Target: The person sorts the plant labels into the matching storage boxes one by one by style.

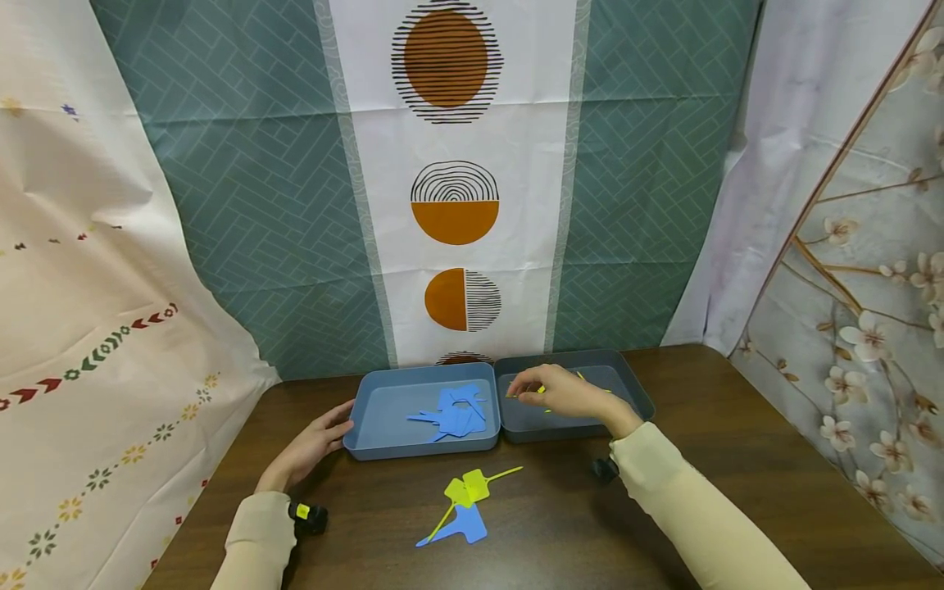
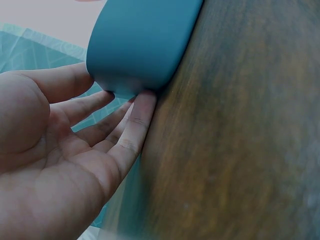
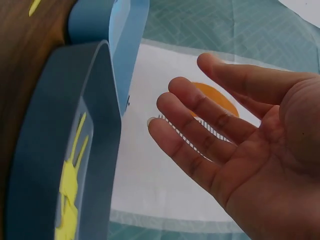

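My left hand (image 1: pixel 313 442) touches the left end of a light blue tray (image 1: pixel 376 434), its fingers nearly straight against the tray's wall (image 2: pixel 140 45). Inside that tray lies a pile of blue T-shaped plant labels (image 1: pixel 457 414). Over the darker grey-blue tray (image 1: pixel 634 393) on the right hovers my right hand (image 1: pixel 564 392), with relaxed fingers and nothing between them in the right wrist view. Yellow plant labels (image 3: pixel 69 185) lie in this tray, partly hidden by the hand in the head view. Two yellow labels (image 1: pixel 475 485) overlap a blue label (image 1: pixel 470 524) on the table in front.
Both trays stand side by side on a dark wooden table (image 1: pixel 560 524), near its back edge. A green and white patterned cloth (image 1: pixel 258 205) hangs close behind them. Floral cloths (image 1: pixel 855 393) hang along both sides. A small black wrist device (image 1: pixel 313 519) sits on the left wrist.
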A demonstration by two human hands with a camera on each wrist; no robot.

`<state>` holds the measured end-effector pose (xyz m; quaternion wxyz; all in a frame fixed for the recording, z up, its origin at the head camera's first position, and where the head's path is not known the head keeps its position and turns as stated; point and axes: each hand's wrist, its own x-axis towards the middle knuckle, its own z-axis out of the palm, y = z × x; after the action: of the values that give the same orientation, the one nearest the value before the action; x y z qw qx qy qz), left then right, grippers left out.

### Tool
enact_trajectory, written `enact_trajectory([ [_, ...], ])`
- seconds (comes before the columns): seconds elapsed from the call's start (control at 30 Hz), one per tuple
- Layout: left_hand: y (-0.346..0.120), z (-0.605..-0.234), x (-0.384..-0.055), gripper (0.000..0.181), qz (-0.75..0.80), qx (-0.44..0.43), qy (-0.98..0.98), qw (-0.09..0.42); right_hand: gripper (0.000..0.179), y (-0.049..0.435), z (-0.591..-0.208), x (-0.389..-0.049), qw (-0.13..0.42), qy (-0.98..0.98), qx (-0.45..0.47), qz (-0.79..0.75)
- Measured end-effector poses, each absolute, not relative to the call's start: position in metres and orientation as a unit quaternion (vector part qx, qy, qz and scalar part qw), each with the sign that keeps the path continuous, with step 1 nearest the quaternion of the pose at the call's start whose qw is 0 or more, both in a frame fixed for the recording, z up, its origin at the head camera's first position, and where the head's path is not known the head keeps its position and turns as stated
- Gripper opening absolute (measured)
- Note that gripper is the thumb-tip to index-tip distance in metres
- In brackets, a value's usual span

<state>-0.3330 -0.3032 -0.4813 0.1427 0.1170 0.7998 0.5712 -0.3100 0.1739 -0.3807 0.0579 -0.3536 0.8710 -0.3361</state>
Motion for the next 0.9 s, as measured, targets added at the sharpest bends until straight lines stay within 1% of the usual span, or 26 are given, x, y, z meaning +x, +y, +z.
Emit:
enact_trajectory([
  [0.1, -0.304, -0.482, -0.333, 0.062, 0.572, 0.117, 0.799, 0.144, 0.019, 0.169, -0.386, -0.307, 0.059, 0.868, -0.358, -0.34],
  [0.4, -0.304, -0.482, -0.333, 0.062, 0.571, 0.12, 0.799, 0.147, 0.021, 0.155, -0.399, -0.298, 0.086, 0.861, -0.346, -0.363],
  [0.63, -0.304, -0.482, -0.334, 0.062, 0.571, 0.119, 0.799, 0.145, 0.022, 0.142, -0.411, -0.295, 0.092, 0.841, -0.375, -0.379],
  [0.9, -0.305, -0.483, -0.334, 0.062, 0.572, 0.122, 0.798, 0.144, 0.023, 0.13, -0.426, -0.291, 0.111, 0.834, -0.377, -0.387],
])
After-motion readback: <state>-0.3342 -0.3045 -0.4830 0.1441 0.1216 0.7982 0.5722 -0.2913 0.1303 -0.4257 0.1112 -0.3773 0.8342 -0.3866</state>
